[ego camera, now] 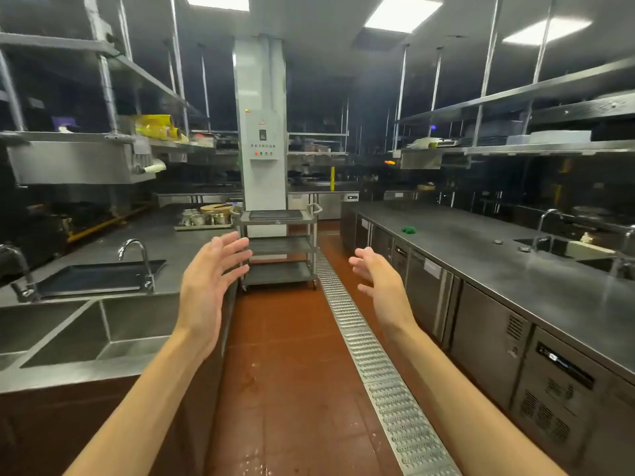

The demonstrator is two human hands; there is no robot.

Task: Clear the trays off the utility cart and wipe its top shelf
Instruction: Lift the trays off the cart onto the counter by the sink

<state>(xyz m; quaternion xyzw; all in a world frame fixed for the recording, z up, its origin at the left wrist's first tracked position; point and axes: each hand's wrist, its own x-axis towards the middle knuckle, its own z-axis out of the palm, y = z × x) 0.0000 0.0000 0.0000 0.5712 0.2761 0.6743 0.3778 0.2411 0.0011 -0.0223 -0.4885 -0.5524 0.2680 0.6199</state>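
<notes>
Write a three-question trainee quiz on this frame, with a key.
1. True or false: the left hand and right hand hold nothing.
2. Which cart shelf carries the dark tray? A top, B middle, C bottom.
3. The green cloth lies on the counter to the person's ____.

Key: 1 true; 2 A; 3 right.

I am holding my left hand (209, 280) and right hand (379, 283) out in front of me, fingers spread and gripping nothing. Well ahead, the utility cart (278, 247) is standing against a pillar (260, 132), carrying a dark tray (275, 214) on its top shelf.
</notes>
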